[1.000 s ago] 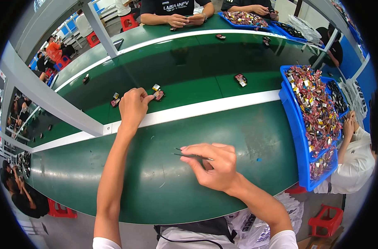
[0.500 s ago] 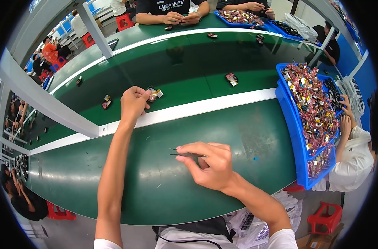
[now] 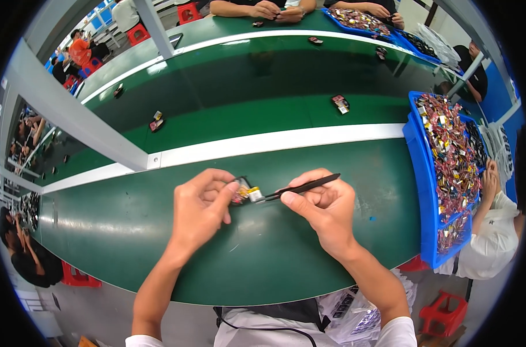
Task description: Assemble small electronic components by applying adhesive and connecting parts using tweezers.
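Note:
Above the green worktop (image 3: 118, 231), my left hand (image 3: 202, 205) pinches a small black-cased electronic assembly (image 3: 240, 192) between thumb and fingers. A silvery-white block with a yellow band and some reddish wiring show on it, and my fingers cover its left part. My right hand (image 3: 326, 211) is closed around dark tweezers (image 3: 309, 185). Their tips reach left to the white block, at or very close to it; whether they touch I cannot tell.
Beyond a white rail (image 3: 286, 139), similar assemblies lie spaced along a green belt, one (image 3: 340, 104) straight ahead. Blue bins (image 3: 416, 150) heaped with wired parts stand at right. A grey frame post (image 3: 84, 115) rises at left. Co-workers sit across and at right.
My left hand has brought the assembly from over the belt back across the rail to the worktop. My right hand has risen, moving the tweezers up to it.

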Available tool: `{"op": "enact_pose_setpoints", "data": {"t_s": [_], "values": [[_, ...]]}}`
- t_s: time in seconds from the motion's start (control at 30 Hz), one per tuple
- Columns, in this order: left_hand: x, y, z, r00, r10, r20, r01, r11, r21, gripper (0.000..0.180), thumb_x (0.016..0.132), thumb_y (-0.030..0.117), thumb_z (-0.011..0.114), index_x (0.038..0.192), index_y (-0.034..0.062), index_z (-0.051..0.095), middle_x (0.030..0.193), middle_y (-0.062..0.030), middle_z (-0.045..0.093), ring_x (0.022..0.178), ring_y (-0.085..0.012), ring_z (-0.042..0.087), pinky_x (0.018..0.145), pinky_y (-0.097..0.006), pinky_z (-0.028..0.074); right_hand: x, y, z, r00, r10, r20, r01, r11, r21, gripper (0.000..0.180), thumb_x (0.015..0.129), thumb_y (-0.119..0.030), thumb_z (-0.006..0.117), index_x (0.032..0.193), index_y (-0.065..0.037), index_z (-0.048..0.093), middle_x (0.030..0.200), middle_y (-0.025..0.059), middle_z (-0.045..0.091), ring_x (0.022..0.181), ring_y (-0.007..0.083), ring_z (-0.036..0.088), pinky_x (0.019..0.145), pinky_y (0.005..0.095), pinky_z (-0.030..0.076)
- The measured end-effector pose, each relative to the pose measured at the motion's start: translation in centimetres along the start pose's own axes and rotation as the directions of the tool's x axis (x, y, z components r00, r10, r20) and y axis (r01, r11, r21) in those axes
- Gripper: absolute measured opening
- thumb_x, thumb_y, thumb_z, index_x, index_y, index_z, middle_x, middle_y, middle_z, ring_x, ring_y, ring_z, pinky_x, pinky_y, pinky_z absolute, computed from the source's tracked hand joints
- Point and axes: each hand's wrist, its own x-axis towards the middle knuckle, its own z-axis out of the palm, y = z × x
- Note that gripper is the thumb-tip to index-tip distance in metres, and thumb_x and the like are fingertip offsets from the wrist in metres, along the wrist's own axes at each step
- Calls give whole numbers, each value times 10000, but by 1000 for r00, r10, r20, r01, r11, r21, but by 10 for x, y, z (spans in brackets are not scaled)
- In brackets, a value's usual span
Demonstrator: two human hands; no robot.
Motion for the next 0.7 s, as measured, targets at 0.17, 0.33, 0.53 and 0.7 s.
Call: {"op": "enact_pose_setpoints", "data": {"t_s": [0.17,0.33,0.53,0.7], "values": [[-10,-5,10,993,116,35,-116,993,-10,157,965,19,661,1076,-92,669,794,-95,712,520,-90,622,406,-215,441,-3,9,4,971,-237,41,239,942,-236,171,829,42,803,960,28,696,830,39,698,520,-16,441,467,163,307],[-13,-6,13,985,171,22,-171,985,11,152,963,17,662,1071,-86,694,788,-98,724,535,-100,646,433,-217,482,-4,11,6,968,-242,59,248,914,-322,165,824,38,809,947,18,702,815,32,693,506,-15,435,456,175,303],[-14,-11,16,970,241,-29,-240,970,37,121,946,10,686,1035,-65,720,772,-103,722,523,-103,649,448,-232,474,-2,12,4,970,-232,73,242,888,-390,164,824,26,812,948,14,705,778,7,680,498,-21,419,452,177,291],[-15,-11,19,971,237,-28,-237,971,19,127,944,7,687,1040,-67,723,783,-111,724,536,-113,665,450,-238,484,-3,9,4,979,-191,71,203,901,-383,165,827,22,810,954,14,705,766,-5,673,506,-28,418,457,174,291]]}}
